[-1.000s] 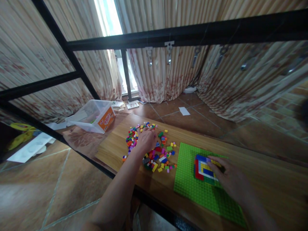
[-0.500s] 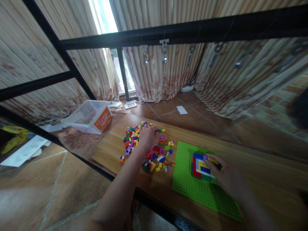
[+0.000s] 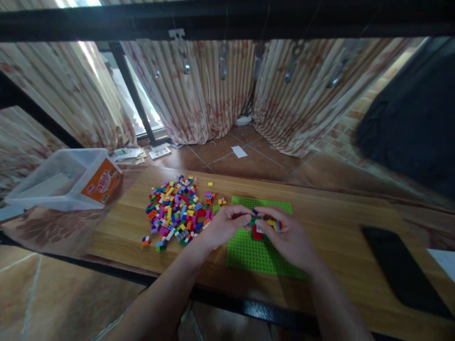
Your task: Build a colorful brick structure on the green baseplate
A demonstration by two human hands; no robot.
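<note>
A small block build (image 3: 258,234) of red, white, yellow, blue and green pieces is placed between the two hands, over a green studded board (image 3: 245,255). By the right hand (image 3: 289,236) the build is held; its fingers are bent along the far side and its thumb is laid across the near side, so this hand is only a little open. The left hand (image 3: 225,226) is brought close to the left corner of the build, with the thumb and the first finger almost meeting. Dark green is seen at these tips, but whether a loose piece is pinched there cannot be told.

To the left of the left hand, a wide pile of mixed blocks (image 3: 174,210) is spread on the wooden table (image 3: 337,222). Farther left, beyond the pile, a clear plastic box (image 3: 102,183) with an orange side is seen. Well to the right of the right hand, a flat black object (image 3: 403,272) is laid on the table. Ahead of both hands, a white card (image 3: 239,151) is seen on the floor, and striped curtains (image 3: 213,104) are hung behind it.
</note>
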